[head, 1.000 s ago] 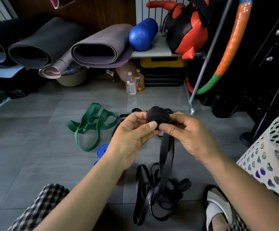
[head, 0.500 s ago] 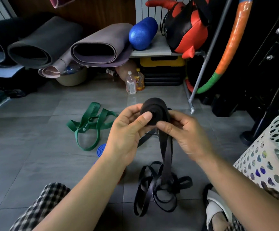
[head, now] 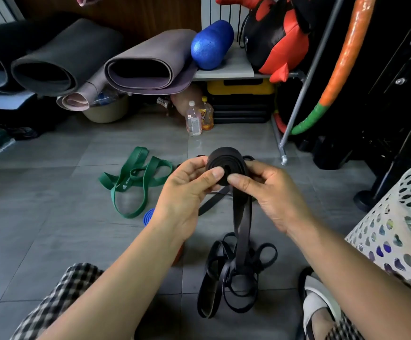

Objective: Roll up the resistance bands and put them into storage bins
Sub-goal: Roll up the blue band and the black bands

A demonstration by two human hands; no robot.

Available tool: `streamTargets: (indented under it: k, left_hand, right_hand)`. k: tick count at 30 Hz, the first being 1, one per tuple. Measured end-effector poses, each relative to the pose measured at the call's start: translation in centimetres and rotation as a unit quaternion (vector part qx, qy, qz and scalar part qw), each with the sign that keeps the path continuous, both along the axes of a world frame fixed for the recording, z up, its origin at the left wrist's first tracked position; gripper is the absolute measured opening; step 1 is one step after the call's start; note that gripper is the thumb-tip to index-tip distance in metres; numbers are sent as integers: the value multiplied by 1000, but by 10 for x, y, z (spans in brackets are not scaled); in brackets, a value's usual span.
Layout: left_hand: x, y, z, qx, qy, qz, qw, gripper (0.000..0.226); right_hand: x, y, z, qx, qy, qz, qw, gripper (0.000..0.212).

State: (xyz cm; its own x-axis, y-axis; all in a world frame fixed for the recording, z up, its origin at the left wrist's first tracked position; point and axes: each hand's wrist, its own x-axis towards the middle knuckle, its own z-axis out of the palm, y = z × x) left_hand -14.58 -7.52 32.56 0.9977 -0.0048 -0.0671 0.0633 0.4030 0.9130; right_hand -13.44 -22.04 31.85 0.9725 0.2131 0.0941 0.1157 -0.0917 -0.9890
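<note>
Both hands grip black band (head: 226, 164) roll at chest height: left hand (head: 187, 192) thumb on coil face, right hand (head: 270, 195) pinching its side; loose tail hangs to floor pile; green band (head: 135, 179) left; blue roll (head: 148, 215), probably band; white bin (head: 395, 229) right

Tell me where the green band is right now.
Head view: the green band lies unrolled on the floor, left of the left hand, a blue roll just to its right.

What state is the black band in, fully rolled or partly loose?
Partly rolled: left hand and right hand pinch a coil of the black band; a strip hangs to a loose tangle on the floor.
</note>
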Motion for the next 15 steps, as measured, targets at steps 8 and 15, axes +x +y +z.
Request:
streamTargets:
  k: [8, 15]
  left_hand:
    - [0, 15, 6, 198, -68, -41, 977, 27]
    - [4, 48, 4, 147, -15, 19, 989, 23]
  right_hand:
    - [3, 4, 6, -184, -77, 24, 980, 12]
    - [24, -22, -58, -185, 149, 135, 962, 69]
